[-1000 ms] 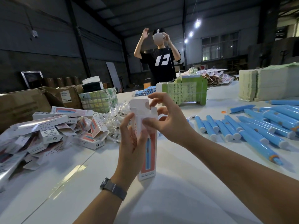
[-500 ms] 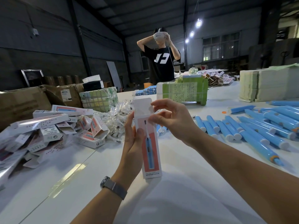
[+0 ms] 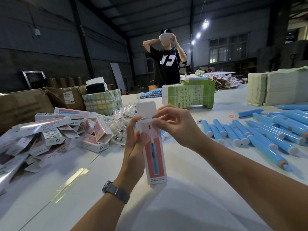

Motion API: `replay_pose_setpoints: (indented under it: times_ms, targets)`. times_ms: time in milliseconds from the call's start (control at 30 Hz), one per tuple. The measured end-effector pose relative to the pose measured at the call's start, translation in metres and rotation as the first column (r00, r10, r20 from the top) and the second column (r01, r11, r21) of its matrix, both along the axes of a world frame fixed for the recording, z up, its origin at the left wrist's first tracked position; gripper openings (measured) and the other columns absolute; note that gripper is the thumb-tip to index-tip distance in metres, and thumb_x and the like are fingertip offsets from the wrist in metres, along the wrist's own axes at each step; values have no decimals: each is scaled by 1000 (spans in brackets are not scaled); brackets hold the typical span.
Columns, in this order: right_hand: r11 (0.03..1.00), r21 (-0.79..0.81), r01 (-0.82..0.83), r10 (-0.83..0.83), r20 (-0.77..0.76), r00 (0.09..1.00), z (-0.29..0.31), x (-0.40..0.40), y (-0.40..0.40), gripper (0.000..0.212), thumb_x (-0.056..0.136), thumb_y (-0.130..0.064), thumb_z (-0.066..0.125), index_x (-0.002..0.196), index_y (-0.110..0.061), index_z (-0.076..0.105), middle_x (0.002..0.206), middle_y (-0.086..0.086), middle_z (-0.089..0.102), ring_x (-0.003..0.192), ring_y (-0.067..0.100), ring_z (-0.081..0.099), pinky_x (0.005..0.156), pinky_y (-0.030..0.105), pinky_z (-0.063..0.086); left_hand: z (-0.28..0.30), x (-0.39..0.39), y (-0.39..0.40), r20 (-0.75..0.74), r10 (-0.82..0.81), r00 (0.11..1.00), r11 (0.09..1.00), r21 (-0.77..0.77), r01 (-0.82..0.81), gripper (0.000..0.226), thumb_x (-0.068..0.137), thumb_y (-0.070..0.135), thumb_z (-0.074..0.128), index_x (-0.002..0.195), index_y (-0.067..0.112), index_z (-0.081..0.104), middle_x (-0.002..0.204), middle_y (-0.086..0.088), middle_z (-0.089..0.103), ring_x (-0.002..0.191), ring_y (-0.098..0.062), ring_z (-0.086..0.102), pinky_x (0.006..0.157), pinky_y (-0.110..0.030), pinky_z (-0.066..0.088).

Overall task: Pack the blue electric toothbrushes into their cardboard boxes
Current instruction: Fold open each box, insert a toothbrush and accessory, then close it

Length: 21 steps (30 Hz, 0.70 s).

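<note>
I hold one tall white cardboard box (image 3: 155,157) with a pink panel and a printed blue toothbrush upright above the table. My left hand (image 3: 134,147) grips its left side, thumb on the front. My right hand (image 3: 175,124) pinches the box's top edge, below the raised white lid flap (image 3: 146,108). What is inside the box is hidden. Several blue electric toothbrush handles (image 3: 266,135) lie in rows on the table at the right.
A heap of toothbrush boxes (image 3: 55,130) and clear plastic bags (image 3: 121,120) lies at the left, brown cartons (image 3: 25,105) behind it. A green bundle (image 3: 188,95) and a pale stack (image 3: 276,87) stand further back. A person (image 3: 166,64) stands beyond the white table (image 3: 183,205).
The box has turned so its printed front faces me. My right hand has moved down from the flap to the box's top edge. The person at the back lowered an arm.
</note>
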State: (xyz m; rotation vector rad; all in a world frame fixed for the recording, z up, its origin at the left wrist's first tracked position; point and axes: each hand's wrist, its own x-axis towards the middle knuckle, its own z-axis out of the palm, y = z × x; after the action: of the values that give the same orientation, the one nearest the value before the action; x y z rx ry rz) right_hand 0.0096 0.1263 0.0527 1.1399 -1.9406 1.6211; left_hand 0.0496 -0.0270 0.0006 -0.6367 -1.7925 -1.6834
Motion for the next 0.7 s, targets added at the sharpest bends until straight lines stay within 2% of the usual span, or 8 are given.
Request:
replay_pose_setpoints:
  times_ms: [167, 267, 367, 433, 500, 567, 633, 700]
  targets:
    - [999, -14, -53, 53, 17, 998, 3, 2, 0, 9, 85, -11, 73, 84, -20, 70, 112, -11, 63, 101, 6, 63, 77, 18, 52, 1, 0, -1, -4, -9, 1000, 1000, 11, 9, 35, 96, 28, 41, 116, 57, 46, 106, 20, 66, 97, -12, 68, 71, -23, 57]
    - [997, -53, -59, 60, 22, 998, 3, 4, -1, 14, 82, -5, 75, 84, -17, 70, 105, -5, 68, 94, 13, 66, 74, 25, 55, 0, 0, -1, -5, -22, 1000, 999, 32, 22, 36, 96, 26, 41, 115, 55, 48, 101, 18, 66, 91, -10, 68, 70, -23, 56]
    - [998, -61, -34, 35, 15, 999, 6, 6, -2, 27, 79, -4, 77, 88, -23, 61, 93, -7, 67, 84, 12, 63, 72, 34, 54, 1, 0, 0, -7, -31, 999, 998, 45, 31, 35, 95, 25, 42, 114, 54, 48, 95, 16, 65, 86, -8, 67, 69, -24, 56]
    - [997, -60, -53, 54, 17, 998, 7, 7, -1, 33, 80, -7, 77, 97, -25, 55, 93, -5, 65, 84, 15, 62, 73, 35, 54, 0, 0, 2, -17, -28, 999, 999, 40, 29, 35, 95, 25, 41, 113, 55, 47, 98, 14, 65, 87, -8, 66, 71, -24, 56]
    - [999, -31, -34, 34, -1, 999, 7, 8, -1, 37, 82, -8, 76, 108, -27, 57, 95, -4, 65, 87, 18, 61, 74, 35, 54, 0, 0, 3, -10, -19, 1000, 998, 57, 19, 33, 94, 28, 42, 116, 53, 42, 106, 4, 62, 88, -10, 66, 72, -25, 56]
    - [1000, 12, -13, 13, -29, 999, 6, 7, -2, 29, 86, -6, 72, 108, -24, 64, 96, -1, 65, 88, 20, 59, 73, 34, 53, -1, 0, 5, 5, -22, 1000, 997, 79, 21, 34, 94, 29, 42, 118, 53, 38, 109, -3, 60, 88, -10, 66, 73, -26, 56]
    - [999, 39, -6, 8, -43, 999, 6, 6, -2, 19, 88, -4, 69, 99, -18, 70, 97, -1, 64, 88, 21, 58, 69, 29, 50, 0, 0, 5, 3, -23, 1000, 997, 68, 23, 37, 94, 28, 42, 115, 59, 41, 109, 4, 61, 90, -9, 66, 74, -27, 56]
    - [998, 59, 7, -4, -56, 998, 5, 5, -2, 15, 88, -5, 69, 95, -18, 71, 97, -3, 63, 88, 21, 58, 68, 23, 49, 1, 0, 5, -2, -21, 1000, 998, 55, 21, 37, 95, 26, 42, 113, 59, 44, 100, 13, 64, 88, -8, 66, 73, -27, 57]
